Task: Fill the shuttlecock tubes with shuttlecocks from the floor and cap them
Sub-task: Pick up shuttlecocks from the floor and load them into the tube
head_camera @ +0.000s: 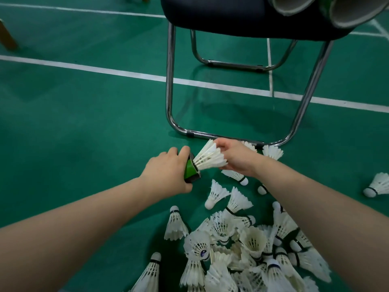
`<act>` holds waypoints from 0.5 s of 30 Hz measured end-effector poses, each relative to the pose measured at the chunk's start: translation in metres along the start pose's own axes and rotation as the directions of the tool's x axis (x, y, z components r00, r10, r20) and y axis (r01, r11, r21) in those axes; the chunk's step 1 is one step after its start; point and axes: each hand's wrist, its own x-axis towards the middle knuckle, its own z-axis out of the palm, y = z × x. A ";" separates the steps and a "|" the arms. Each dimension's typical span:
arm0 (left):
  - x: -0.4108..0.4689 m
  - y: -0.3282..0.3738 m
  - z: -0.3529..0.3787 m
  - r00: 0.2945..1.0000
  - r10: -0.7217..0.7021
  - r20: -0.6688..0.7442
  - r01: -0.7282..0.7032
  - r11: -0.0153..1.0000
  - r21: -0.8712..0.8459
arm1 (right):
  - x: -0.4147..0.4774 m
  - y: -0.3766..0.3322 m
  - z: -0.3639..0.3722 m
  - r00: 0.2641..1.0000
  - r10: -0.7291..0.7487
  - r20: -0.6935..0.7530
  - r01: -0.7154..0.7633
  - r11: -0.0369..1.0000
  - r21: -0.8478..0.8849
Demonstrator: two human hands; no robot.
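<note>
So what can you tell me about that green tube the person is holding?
The tube is a green cylinder with a dark band at its open end, seemingly card or plastic. Only that end shows; the rest is hidden inside the left hand, which wraps around it above the green floor. Its mouth tilts up and to the right. A white feathered shuttlecock, held by the right hand, is entering the mouth cork-first, with its skirt outside. No cap is on this end.

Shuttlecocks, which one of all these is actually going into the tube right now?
The shuttlecock held in the right hand, its cork end entering the green tube gripped by the left hand. All others lie loose on the floor.
</note>
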 end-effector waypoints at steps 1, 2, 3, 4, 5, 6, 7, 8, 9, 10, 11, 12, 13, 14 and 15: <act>-0.001 0.002 -0.003 1.000 0.006 -0.019 -0.006 1.000 -0.006 | -0.004 -0.001 0.005 1.000 -0.011 0.010 0.011 0.999 -0.040; -0.003 0.004 -0.005 0.999 0.012 -0.035 -0.012 1.000 -0.013 | -0.008 -0.002 0.010 1.000 -0.029 0.012 0.030 0.995 -0.092; -0.006 0.006 -0.007 0.999 0.016 -0.045 -0.017 1.000 -0.025 | -0.011 -0.002 0.015 0.999 -0.053 0.007 0.053 0.990 -0.134; -0.008 0.008 -0.009 0.999 0.017 -0.049 -0.019 0.999 -0.041 | -0.015 -0.003 0.020 0.997 -0.081 -0.007 0.079 0.985 -0.155; -0.011 0.009 -0.011 0.999 0.012 -0.052 -0.015 0.998 -0.061 | -0.020 -0.003 0.026 0.993 -0.116 -0.034 0.109 0.980 -0.164; -0.014 0.009 -0.013 0.999 0.000 -0.054 -0.005 0.996 -0.086 | -0.026 -0.004 0.030 0.983 -0.167 -0.082 0.146 0.965 -0.216; -0.017 0.008 -0.016 0.998 -0.016 -0.055 0.010 0.994 -0.113 | -0.032 -0.005 0.033 0.960 -0.243 -0.137 0.185 0.922 -0.340; -0.020 0.008 -0.018 0.998 -0.030 -0.052 0.023 0.990 -0.137 | -0.039 -0.007 0.036 0.930 -0.323 -0.177 0.199 0.845 -0.497; -0.023 0.007 -0.020 0.998 -0.037 -0.048 0.029 0.988 -0.154 | -0.046 -0.009 0.040 0.898 -0.396 -0.191 0.223 0.785 -0.579; -0.025 0.007 -0.022 0.998 -0.038 -0.046 0.030 0.986 -0.161 | -0.055 -0.012 0.043 0.877 -0.441 -0.190 0.259 0.769 -0.584; -0.027 0.008 -0.024 0.998 -0.035 -0.049 0.027 0.987 -0.158 | -0.062 -0.016 0.046 0.880 -0.439 -0.184 0.301 0.813 -0.498; -0.029 0.008 -0.026 0.998 -0.032 -0.053 0.023 0.988 -0.150 | -0.069 -0.020 0.049 0.912 -0.383 -0.149 0.315 0.883 -0.347; -0.030 0.009 -0.028 0.998 -0.027 -0.060 0.018 0.990 -0.138 | -0.072 -0.022 0.051 0.950 -0.305 -0.069 0.282 0.931 -0.230; -0.031 0.009 -0.029 0.998 -0.020 -0.065 0.011 0.992 -0.124 | -0.072 -0.023 0.051 0.973 -0.231 0.023 0.231 0.956 -0.182; -0.032 0.010 -0.030 0.998 -0.010 -0.070 0.003 0.994 -0.107 | -0.070 -0.023 0.050 0.981 -0.166 0.102 0.184 0.961 -0.206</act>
